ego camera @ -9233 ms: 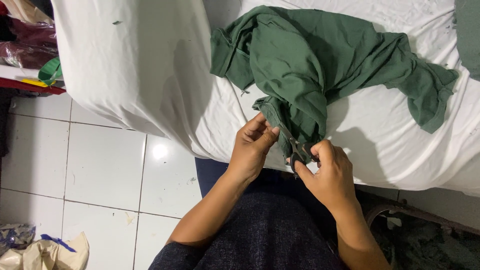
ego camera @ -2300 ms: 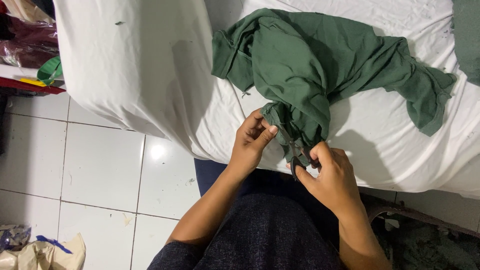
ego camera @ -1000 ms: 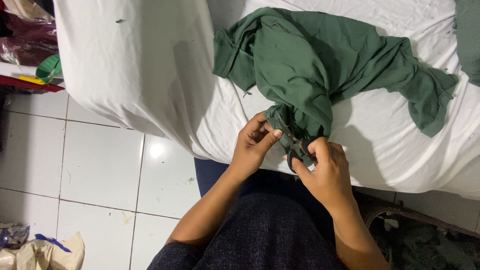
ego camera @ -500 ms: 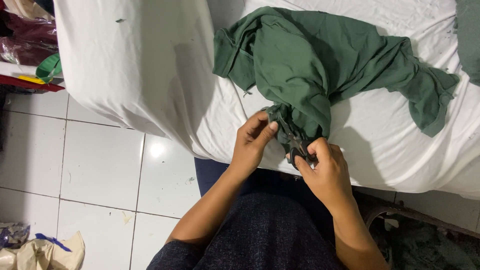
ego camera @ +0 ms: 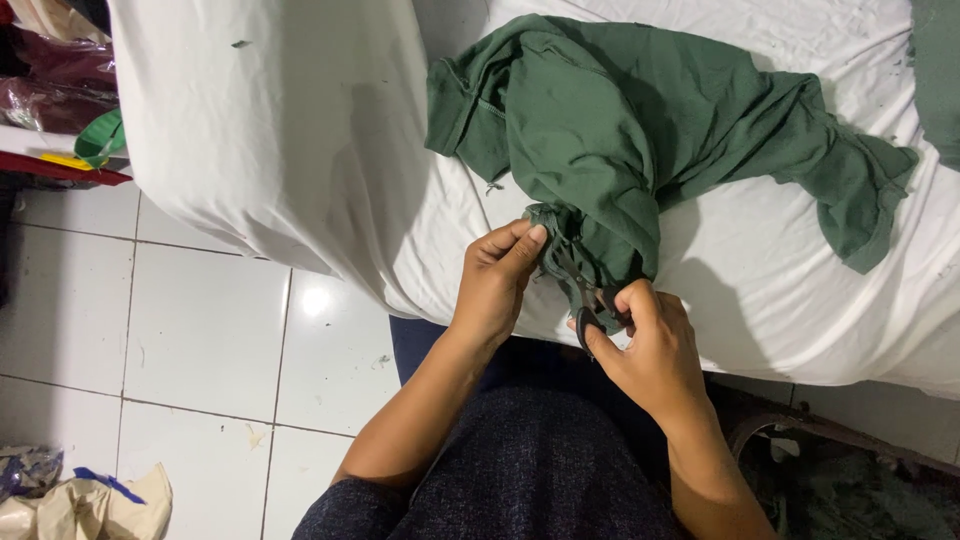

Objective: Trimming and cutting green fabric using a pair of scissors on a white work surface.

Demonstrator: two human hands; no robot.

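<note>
left hand point(ego camera: 497, 283) pinches the gathered end of the green garment point(ego camera: 620, 130) between thumb and fingers, right at the near edge of the bed; its fingers lie flat along the cloth and are closed on the fabric; right hand point(ego camera: 648, 345) sits just beside it, a little nearer the body, curled tight around the dark handles of a small pair of scissors point(ego camera: 585, 300); the blades point up into the bunched hem between the two hands, touching the cloth, though whether the blades stand apart or together is too hidden to tell; the garment itself lies crumpled across the white sheet point(ego camera: 300, 150), its bulk toward the middle of the bed, one sleeve trailing off toward the right edge and a folded collar part toward the left; only the lower hem reaches over the near edge where the hands work; a strip of another green cloth point(ego camera: 938, 70) shows at the top right corner of the bed; the sheet hangs down over the bed's left corner onto a white tiled floor point(ego camera: 190, 330); on the floor at the bottom left lies a crumpled pale bag point(ego camera: 90, 505); at the far left edge sit red and green things point(ego camera: 70, 140), too cut off to name; the person's dark lap fills the bottom middle.
</note>
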